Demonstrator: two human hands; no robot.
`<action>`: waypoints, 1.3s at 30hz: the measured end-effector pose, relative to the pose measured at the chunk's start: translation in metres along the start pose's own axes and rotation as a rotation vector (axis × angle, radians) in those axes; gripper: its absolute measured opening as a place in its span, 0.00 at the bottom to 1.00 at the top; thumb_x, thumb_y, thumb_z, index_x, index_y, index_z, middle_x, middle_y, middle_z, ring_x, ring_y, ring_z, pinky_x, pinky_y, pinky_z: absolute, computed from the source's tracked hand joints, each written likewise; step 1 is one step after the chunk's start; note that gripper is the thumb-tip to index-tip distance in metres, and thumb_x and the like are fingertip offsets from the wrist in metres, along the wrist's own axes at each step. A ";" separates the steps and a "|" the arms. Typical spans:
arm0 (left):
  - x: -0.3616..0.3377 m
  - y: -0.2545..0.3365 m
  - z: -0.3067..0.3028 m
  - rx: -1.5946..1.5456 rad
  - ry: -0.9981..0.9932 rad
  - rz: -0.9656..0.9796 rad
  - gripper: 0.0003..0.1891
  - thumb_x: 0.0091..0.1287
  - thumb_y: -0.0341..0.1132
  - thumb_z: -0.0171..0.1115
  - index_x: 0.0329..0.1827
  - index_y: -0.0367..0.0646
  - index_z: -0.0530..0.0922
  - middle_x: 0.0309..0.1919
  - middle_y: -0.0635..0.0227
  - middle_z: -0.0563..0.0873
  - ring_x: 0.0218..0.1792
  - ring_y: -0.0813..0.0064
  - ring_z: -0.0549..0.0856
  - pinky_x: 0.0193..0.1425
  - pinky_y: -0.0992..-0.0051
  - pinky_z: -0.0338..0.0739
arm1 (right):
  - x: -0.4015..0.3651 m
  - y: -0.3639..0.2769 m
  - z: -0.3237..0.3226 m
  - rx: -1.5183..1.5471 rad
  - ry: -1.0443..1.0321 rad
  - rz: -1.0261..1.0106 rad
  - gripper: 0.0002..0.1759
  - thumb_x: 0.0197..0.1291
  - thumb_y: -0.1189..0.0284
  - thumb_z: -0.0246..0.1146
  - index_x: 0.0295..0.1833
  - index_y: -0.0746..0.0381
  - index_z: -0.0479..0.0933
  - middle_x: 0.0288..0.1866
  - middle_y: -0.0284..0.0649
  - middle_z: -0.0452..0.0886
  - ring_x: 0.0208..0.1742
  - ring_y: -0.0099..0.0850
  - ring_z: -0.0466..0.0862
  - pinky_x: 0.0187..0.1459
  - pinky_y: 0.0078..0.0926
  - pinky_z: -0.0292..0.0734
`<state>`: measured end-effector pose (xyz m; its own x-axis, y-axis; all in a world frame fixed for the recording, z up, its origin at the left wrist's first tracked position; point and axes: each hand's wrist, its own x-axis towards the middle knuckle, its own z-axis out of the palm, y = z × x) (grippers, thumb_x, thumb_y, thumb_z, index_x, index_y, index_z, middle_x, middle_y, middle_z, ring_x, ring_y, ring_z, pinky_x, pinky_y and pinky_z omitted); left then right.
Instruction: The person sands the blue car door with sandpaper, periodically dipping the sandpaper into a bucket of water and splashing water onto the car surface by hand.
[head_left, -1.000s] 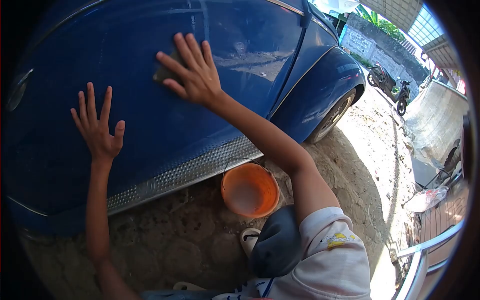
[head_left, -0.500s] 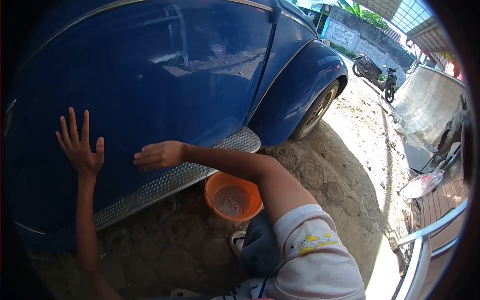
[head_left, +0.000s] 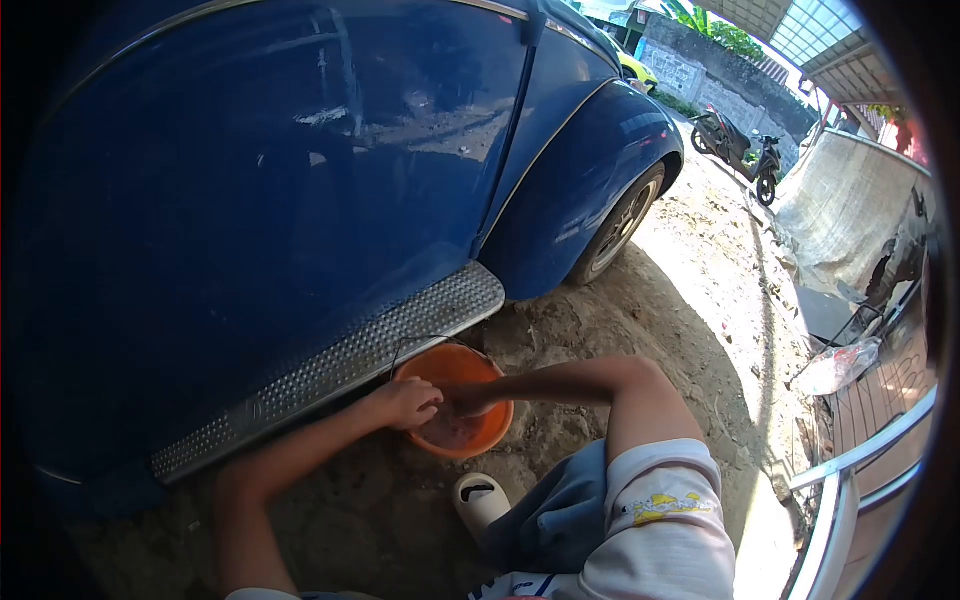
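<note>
Both of my hands are at an orange bucket (head_left: 487, 437) with murky, sudsy water in it. My left hand (head_left: 410, 403) is over the bucket's near left side, its fingers curled in; what they hold, if anything, is hidden. Inside the rim, beside the left hand, my right hand (head_left: 468, 399) reaches down, and its fingers are in shadow and partly covered. A thin wire handle (head_left: 397, 352) stands up at the bucket's back edge. The blue car door (head_left: 290, 230) rises beyond, apart from both hands.
A ridged metal running board (head_left: 350, 350) runs beside the bucket, with the car's wheel (head_left: 620, 228) farther right. My foot in a pale clog (head_left: 483, 503) is on the dirt ground close by. A motorcycle (head_left: 738, 148) is parked at the back right.
Both hands have left the car door area and come down and right to the bucket. The left hand went from spread fingers to curled; the right now reaches inside the rim.
</note>
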<state>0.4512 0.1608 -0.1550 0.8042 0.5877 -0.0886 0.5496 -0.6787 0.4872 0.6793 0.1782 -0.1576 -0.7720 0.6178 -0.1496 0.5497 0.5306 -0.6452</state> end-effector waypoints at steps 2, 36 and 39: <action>0.051 -0.003 0.037 0.052 -0.334 -0.328 0.20 0.74 0.44 0.62 0.61 0.42 0.84 0.62 0.56 0.87 0.62 0.52 0.85 0.67 0.59 0.78 | -0.013 0.030 0.017 -0.039 0.021 0.014 0.31 0.59 0.63 0.68 0.68 0.58 0.76 0.59 0.51 0.86 0.61 0.49 0.86 0.62 0.46 0.80; 0.048 -0.110 0.142 -0.109 -0.058 -0.741 0.22 0.67 0.44 0.68 0.63 0.48 0.87 0.65 0.63 0.87 0.66 0.62 0.85 0.69 0.63 0.79 | 0.116 0.077 0.041 -0.598 -0.150 -0.415 0.28 0.64 0.64 0.65 0.69 0.59 0.76 0.69 0.49 0.80 0.72 0.48 0.78 0.70 0.44 0.73; 0.062 -0.099 0.161 -0.074 -0.162 -0.690 0.21 0.67 0.42 0.68 0.63 0.48 0.87 0.64 0.64 0.88 0.65 0.62 0.86 0.68 0.64 0.79 | 0.091 0.086 0.053 -0.623 -0.214 -0.353 0.27 0.65 0.64 0.65 0.69 0.60 0.76 0.70 0.49 0.80 0.73 0.48 0.77 0.71 0.44 0.72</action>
<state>0.4826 0.1934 -0.3491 0.3050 0.7960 -0.5229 0.9332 -0.1405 0.3306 0.6394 0.2492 -0.2662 -0.9464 0.2573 -0.1954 0.2877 0.9464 -0.1471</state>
